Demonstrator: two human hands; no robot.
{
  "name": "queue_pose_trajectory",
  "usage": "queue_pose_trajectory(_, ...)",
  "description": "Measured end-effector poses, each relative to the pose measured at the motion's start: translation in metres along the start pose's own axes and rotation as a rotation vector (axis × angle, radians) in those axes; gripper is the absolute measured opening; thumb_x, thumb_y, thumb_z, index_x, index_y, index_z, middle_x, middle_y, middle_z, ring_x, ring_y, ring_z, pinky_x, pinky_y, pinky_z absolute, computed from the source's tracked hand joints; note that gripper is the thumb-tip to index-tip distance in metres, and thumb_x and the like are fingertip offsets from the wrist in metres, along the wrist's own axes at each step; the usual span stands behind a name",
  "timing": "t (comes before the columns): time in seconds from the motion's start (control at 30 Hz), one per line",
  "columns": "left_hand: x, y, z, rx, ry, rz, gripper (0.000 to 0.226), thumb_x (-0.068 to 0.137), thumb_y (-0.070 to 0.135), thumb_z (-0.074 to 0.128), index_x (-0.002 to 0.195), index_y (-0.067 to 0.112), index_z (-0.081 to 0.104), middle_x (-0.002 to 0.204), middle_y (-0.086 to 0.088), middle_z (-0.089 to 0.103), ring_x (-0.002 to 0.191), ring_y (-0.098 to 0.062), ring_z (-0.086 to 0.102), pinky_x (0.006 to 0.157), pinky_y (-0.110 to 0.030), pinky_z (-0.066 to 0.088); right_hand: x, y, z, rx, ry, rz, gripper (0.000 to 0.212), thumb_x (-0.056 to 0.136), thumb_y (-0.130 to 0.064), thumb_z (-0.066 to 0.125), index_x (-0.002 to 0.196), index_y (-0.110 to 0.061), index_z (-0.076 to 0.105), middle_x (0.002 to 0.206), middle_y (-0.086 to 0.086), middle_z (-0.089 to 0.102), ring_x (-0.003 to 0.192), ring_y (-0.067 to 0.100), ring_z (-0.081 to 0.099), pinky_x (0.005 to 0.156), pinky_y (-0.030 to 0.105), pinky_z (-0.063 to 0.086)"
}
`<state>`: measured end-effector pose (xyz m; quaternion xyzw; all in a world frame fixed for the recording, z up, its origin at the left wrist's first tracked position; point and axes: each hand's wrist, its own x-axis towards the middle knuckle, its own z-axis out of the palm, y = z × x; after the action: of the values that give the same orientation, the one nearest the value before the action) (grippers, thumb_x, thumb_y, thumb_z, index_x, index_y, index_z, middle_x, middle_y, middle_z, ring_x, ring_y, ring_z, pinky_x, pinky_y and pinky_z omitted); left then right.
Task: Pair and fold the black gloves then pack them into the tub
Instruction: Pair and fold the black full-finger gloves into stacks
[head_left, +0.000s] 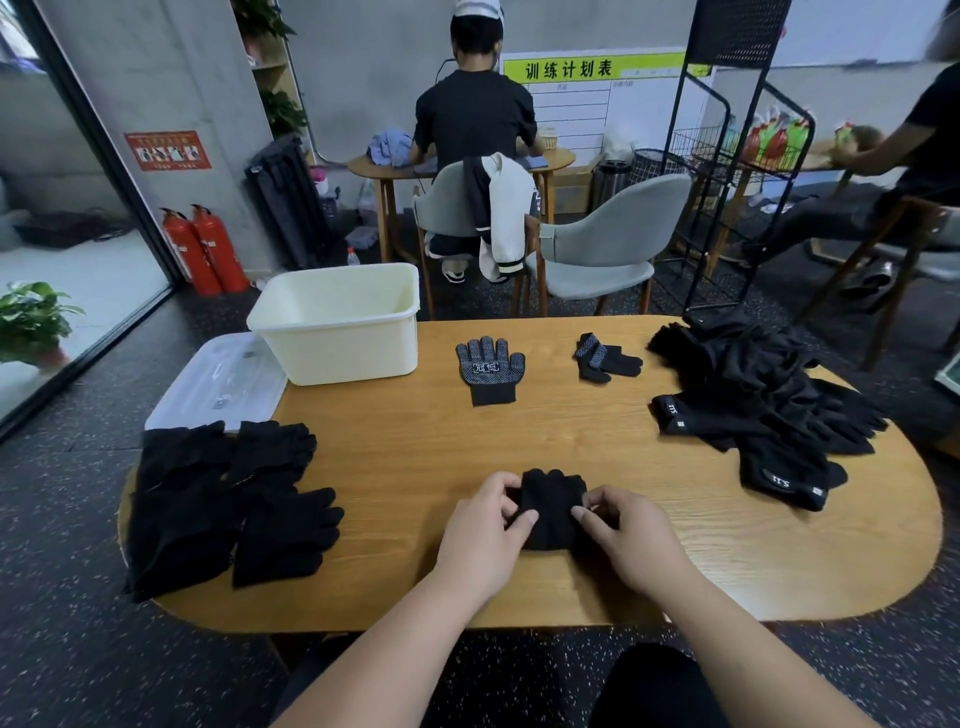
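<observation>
Now, folded glove (551, 500) btwn L hand (483, 535), R hand (634, 535), both pinching it

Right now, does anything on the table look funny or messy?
Yes. The clear lid beside the cream tub sticks out past the wooden table, and the crumpled dotted glove lies apart from the flat dotted glove.
</observation>
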<state>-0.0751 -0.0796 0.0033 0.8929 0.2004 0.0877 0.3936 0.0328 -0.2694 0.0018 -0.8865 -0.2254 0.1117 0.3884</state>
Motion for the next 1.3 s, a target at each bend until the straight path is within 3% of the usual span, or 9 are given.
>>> queue_pose_trajectory(0.3, -0.004, 0.000, 0.010, 0.147, 0.143, 0.079, 0.041, 0.105, 0.031, 0.063, 0.141, 0.035, 0.046, 0.108, 0.019, 0.055, 0.088, -0.003, 0.060, 0.079, -0.027, 0.056, 0.011, -0.008, 0.021, -0.254, 0.164, 0.113, 0.022, 0.097, -0.055, 0.066, 0.101, -0.035, 0.056, 0.072, -0.011, 0.065, 0.062, 0.010, 0.061, 0.050, 0.031, 0.047)
queue_pose_trajectory(0.5, -0.020, -0.012, 0.007, 0.306, 0.120, 0.262, 0.031, 0.113, 0.029, 0.044, 0.140, 0.026, 0.058, 0.142, 0.015, 0.036, 0.122, -0.006, 0.051, 0.099, -0.029, 0.051, 0.003, -0.006, 0.033, -0.390, 0.313, -0.017, 0.031, 0.101, -0.054, 0.057, 0.115, -0.026, 0.062, 0.104, -0.006, 0.063, 0.067, 0.019, 0.056, 0.050, 0.028, 0.036)
queue_pose_trajectory(0.6, -0.034, -0.014, 0.007, 0.491, -0.089, 0.344, 0.055, 0.113, 0.048, 0.028, 0.165, 0.029, 0.029, 0.173, 0.014, 0.008, 0.159, -0.009, 0.009, 0.130, -0.037, 0.021, 0.000, 0.004, 0.036, -0.518, 0.272, -0.196, 0.046, 0.111, -0.053, 0.036, 0.140, -0.026, 0.060, 0.140, -0.004, 0.058, 0.114, 0.024, 0.057, 0.083, 0.034, 0.052)
queue_pose_trajectory(0.7, -0.044, -0.016, 0.008, 0.627, -0.274, 0.333, 0.077, 0.109, 0.066, 0.013, 0.167, 0.025, -0.015, 0.170, 0.012, -0.034, 0.153, -0.004, -0.035, 0.128, -0.036, -0.014, -0.005, 0.010, 0.039, -0.656, -0.034, -0.285, 0.063, 0.108, -0.062, 0.010, 0.165, -0.039, 0.021, 0.175, -0.017, 0.008, 0.160, 0.021, 0.010, 0.123, 0.042, 0.031)
queue_pose_trajectory(0.77, -0.044, -0.017, 0.010, 0.708, -0.302, 0.335, 0.082, 0.107, 0.071, 0.008, 0.164, 0.021, -0.023, 0.166, 0.008, -0.041, 0.149, -0.007, -0.043, 0.127, -0.038, -0.019, -0.003, 0.010, 0.038, -0.672, -0.145, -0.256, 0.068, 0.102, -0.065, -0.004, 0.166, -0.042, -0.001, 0.172, -0.021, -0.016, 0.160, 0.019, -0.018, 0.131, 0.042, 0.012)
queue_pose_trajectory(0.9, -0.038, -0.017, 0.010, 0.770, -0.325, 0.331, 0.085, 0.106, 0.072, 0.008, 0.165, 0.019, -0.022, 0.168, 0.005, -0.040, 0.150, -0.011, -0.044, 0.128, -0.043, -0.017, 0.000, 0.001, 0.035, -0.711, -0.199, -0.218, 0.077, 0.091, -0.068, -0.018, 0.163, -0.041, -0.017, 0.168, -0.020, -0.029, 0.157, 0.022, -0.029, 0.132, 0.046, 0.005)
queue_pose_trajectory(1.0, -0.034, -0.018, 0.005, 0.732, -0.339, 0.331, 0.082, 0.107, 0.069, 0.012, 0.167, 0.021, -0.015, 0.170, 0.008, -0.034, 0.150, -0.009, -0.043, 0.130, -0.043, -0.015, 0.001, -0.002, 0.036, -0.726, -0.181, -0.215, 0.083, 0.087, -0.067, -0.020, 0.165, -0.039, -0.013, 0.171, -0.017, -0.024, 0.159, 0.023, -0.024, 0.132, 0.044, 0.005)
queue_pose_trajectory(1.17, -0.028, -0.022, -0.015, 0.617, -0.251, 0.320, 0.064, 0.111, 0.061, 0.019, 0.168, 0.032, 0.019, 0.175, 0.016, -0.011, 0.157, -0.007, -0.030, 0.131, -0.041, -0.011, 0.003, -0.003, 0.031, -0.672, -0.074, -0.323, 0.073, 0.104, -0.068, 0.008, 0.162, -0.032, 0.033, 0.174, -0.014, 0.009, 0.162, 0.013, -0.004, 0.132, 0.040, 0.013)
queue_pose_trajectory(1.3, -0.023, -0.032, -0.033, 0.564, -0.155, 0.291, 0.054, 0.111, 0.060, 0.023, 0.159, 0.042, 0.042, 0.177, 0.014, -0.001, 0.161, -0.011, -0.016, 0.132, -0.043, -0.004, 0.007, -0.012, 0.029, -0.607, -0.060, -0.381, 0.050, 0.108, -0.056, 0.032, 0.146, -0.034, 0.055, 0.156, -0.017, 0.049, 0.151, 0.009, 0.035, 0.122, 0.030, 0.033)
